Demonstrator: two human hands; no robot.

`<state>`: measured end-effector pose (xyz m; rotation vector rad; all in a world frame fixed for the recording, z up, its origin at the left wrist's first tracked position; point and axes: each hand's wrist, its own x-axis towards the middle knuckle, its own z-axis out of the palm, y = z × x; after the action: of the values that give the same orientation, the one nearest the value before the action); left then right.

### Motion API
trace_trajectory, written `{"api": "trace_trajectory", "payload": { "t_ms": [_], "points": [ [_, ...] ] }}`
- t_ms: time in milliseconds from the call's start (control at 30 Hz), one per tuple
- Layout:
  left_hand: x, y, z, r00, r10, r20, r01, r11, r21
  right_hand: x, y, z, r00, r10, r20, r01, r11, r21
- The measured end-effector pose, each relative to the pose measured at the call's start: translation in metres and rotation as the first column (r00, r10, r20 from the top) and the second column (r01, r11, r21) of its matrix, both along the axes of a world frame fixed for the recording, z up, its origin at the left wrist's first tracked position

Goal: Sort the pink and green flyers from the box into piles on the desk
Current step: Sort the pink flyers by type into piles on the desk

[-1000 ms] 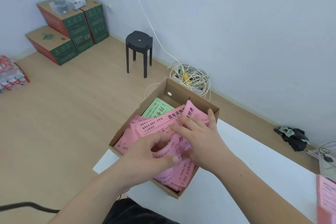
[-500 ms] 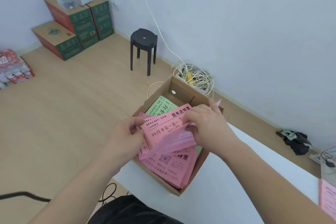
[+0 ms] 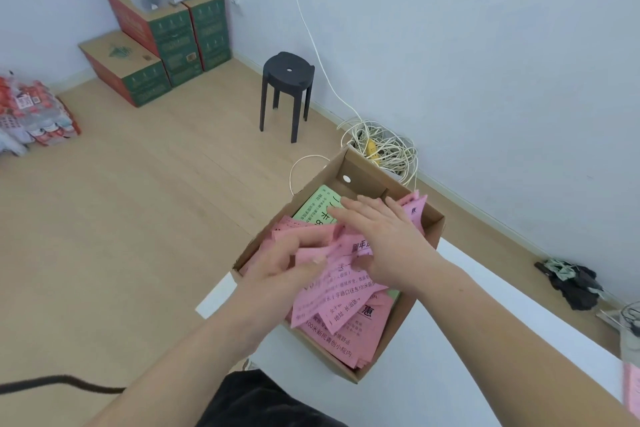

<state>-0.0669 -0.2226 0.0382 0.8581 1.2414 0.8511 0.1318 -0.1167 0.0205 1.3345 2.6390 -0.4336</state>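
Pink flyers (image 3: 341,331) with black print are filling most of the cardboard box (image 3: 398,329), which is sitting at the left end of the white desk (image 3: 485,340). The left hand (image 3: 277,276) is curling round a loose bunch of them, with the thumb pressing on top. The bunch is fanning out, its long edges slanting from lower left up toward the right.

Just beyond, a green flyer (image 3: 317,206) is lying flat in the far part of the box, one corner pointing toward the wall. Hands and pink sheets are covering most of it.

The right hand (image 3: 389,239) is lying palm down over the flyers, fingers straight and reaching left across the green sheet. Whatever is under its palm is hidden, though blurred pink corners are poking out behind it.

At the right edge, a pink pile (image 3: 632,388) is lying on the desk, mostly cut off.
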Motion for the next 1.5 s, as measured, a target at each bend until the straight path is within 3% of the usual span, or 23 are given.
{"api": "trace_trajectory", "payload": {
  "t_ms": [100, 300, 400, 467, 600, 700, 800, 933, 1167, 1267, 1500],
  "points": [
    [0.005, -0.013, -0.007, 0.992, -0.130, 0.003, 0.129, 0.987, 0.091, 0.006, -0.001, 0.008, 0.999, 0.029, -0.019, -0.030, 0.999, -0.014],
    [0.010, -0.024, -0.022, 0.992, -0.123, 0.003, 0.122, 0.989, 0.083, 0.015, -0.004, 0.013, 0.988, 0.144, 0.047, -0.149, 0.982, 0.116],
    [0.010, -0.023, -0.015, 0.957, -0.268, -0.110, 0.277, 0.958, 0.070, 0.012, -0.002, 0.028, 0.974, 0.157, 0.165, -0.170, 0.983, 0.067],
    [0.011, -0.018, -0.005, 0.946, -0.263, -0.188, 0.283, 0.956, 0.084, 0.012, 0.000, 0.038, 0.977, 0.163, 0.139, -0.176, 0.981, 0.087],
    [0.017, 0.009, 0.013, 0.937, 0.069, -0.342, 0.002, 0.980, 0.201, 0.017, 0.000, 0.069, 0.997, -0.015, -0.074, 0.017, 0.999, 0.032],
    [0.029, 0.028, 0.027, 0.932, 0.134, -0.336, -0.039, 0.961, 0.274, 0.033, -0.006, 0.090, 0.965, -0.187, -0.185, 0.193, 0.981, 0.015],
    [0.057, 0.039, 0.038, 0.948, 0.110, -0.300, 0.002, 0.937, 0.350, 0.067, -0.018, 0.107, 0.927, -0.305, -0.220, 0.318, 0.948, 0.026],
    [0.110, 0.039, 0.031, 0.951, -0.030, -0.308, 0.140, 0.929, 0.343, 0.144, -0.046, 0.107, 0.849, -0.527, -0.038, 0.528, 0.850, 0.003],
    [0.202, 0.030, -0.008, 0.818, -0.395, -0.418, 0.504, 0.843, 0.188, 0.242, -0.119, 0.041, 0.698, -0.713, 0.070, 0.715, 0.699, 0.001],
    [0.226, 0.026, -0.029, 0.840, -0.428, -0.334, 0.492, 0.860, 0.134, 0.261, -0.140, 0.019, 0.653, -0.757, 0.028, 0.757, 0.653, 0.003],
    [0.251, 0.006, -0.072, 0.899, -0.332, -0.285, 0.396, 0.894, 0.210, 0.274, -0.164, -0.028, 0.650, -0.755, -0.086, 0.756, 0.631, 0.175]
  ]
}}
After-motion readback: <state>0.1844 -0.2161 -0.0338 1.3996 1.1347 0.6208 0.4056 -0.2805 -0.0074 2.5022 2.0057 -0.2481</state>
